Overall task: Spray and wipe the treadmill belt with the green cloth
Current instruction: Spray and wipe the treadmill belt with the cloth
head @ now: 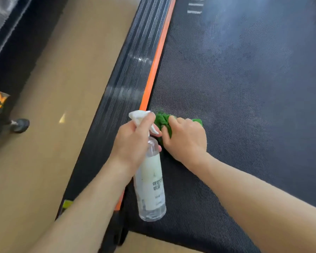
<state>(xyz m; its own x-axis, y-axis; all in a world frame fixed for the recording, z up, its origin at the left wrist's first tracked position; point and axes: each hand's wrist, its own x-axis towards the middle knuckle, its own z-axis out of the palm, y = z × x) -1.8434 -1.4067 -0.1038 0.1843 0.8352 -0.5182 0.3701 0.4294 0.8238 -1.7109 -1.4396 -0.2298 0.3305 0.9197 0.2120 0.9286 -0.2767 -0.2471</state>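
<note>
1. Tan flooring [49,143] runs along the left side of a treadmill, whose dark textured belt [244,88] fills the right half of the head view.
2. On the belt, close to its left edge and toward the near end, lies the green cloth [162,121], bunched up and pressed flat against the belt surface.
3. The right hand [186,139] lies on top of the cloth, fingers [173,119] curled over it and gripping it, so that only the cloth's far and left parts show.
4. Just left of that hand, the left hand [133,141] grasps the neck of a spray bottle [150,181], fingers wrapped round it below the white trigger head [138,115].
5. The bottle hangs with its clear base toward the near end of the belt, over the left edge; it carries a pale label with print too small to read.
6. An orange strip [154,70] borders the belt's left edge, and beside it runs the black ribbed side rail [124,79].
7. Faint pale smears show on the belt toward its far end.
8. Across the floor at the far left stands another dark machine [11,52] with orange lettering and a small black foot [20,125].
</note>
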